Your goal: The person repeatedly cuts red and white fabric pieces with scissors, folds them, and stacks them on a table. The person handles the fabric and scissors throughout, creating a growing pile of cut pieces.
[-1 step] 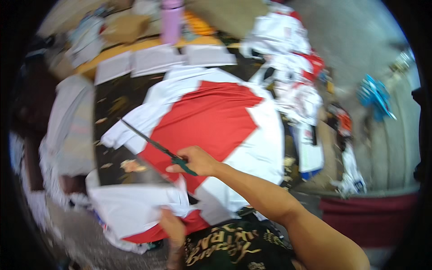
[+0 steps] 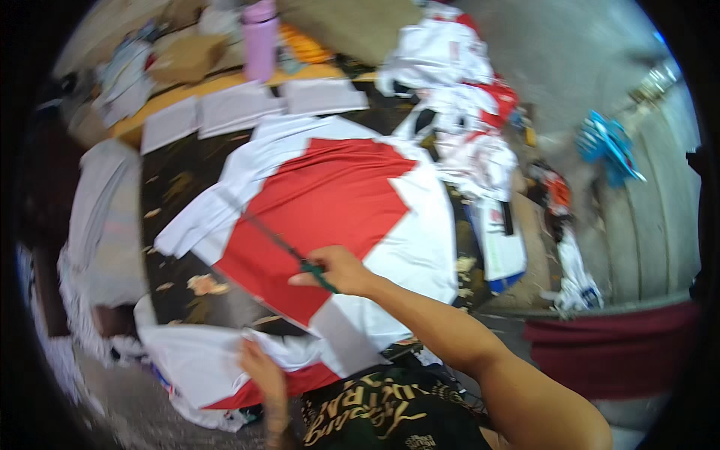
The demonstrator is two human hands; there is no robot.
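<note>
In my right hand [image 2: 337, 271] is a pair of scissors with green handles [image 2: 321, 276], my fingers closed round them. The long dark blades point up and left over the red panel [image 2: 322, 202] of a white-and-red garment piece, spread out on the dark work surface. Whether the blades touch the fabric I cannot tell. At the near left, my left hand [image 2: 262, 367] rests with fingers stretched out, slightly blurred, on a second white-and-red fabric piece [image 2: 195, 352]. That piece partly hangs over the surface's near edge.
Folded white pieces [image 2: 240, 109] line the far edge, with a pink bottle [image 2: 259, 45] behind them. White and red garments [image 2: 442, 60] are heaped at the far right. Pale cloth [image 2: 109, 225] is stacked on the left. A blue plastic bag [image 2: 611, 146] lies to the right.
The whole view has shifted slightly left. My right hand and the scissors have moved right across the red panel. The raised fabric by my left hand now lies flatter.
</note>
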